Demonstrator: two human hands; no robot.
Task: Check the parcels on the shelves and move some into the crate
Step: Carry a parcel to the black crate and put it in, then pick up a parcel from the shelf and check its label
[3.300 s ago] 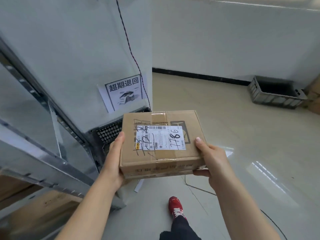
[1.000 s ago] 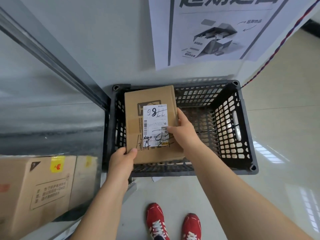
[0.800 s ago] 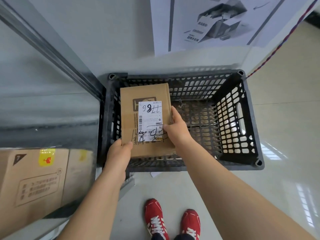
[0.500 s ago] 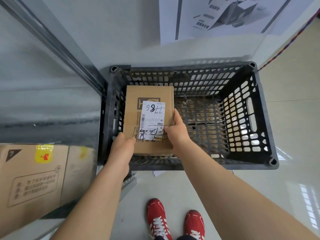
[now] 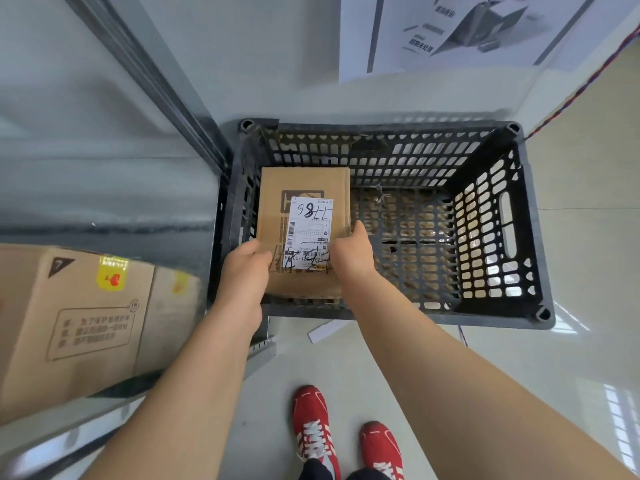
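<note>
Inside a black perforated plastic crate (image 5: pixel 512 216), against its left wall, sits a flat rectangular cardboard parcel (image 5: pixel 304 188); left hand (image 5: pixel 244 268) and right hand (image 5: pixel 349 258) grip its near corners, fingers curled.

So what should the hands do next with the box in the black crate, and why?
Probably lower it the last bit and let go. The parcel is already low inside the crate, close to its left wall and looking level. The left hand and right hand grip its near end. Whether it touches the bottom yet is hard to tell.
</note>
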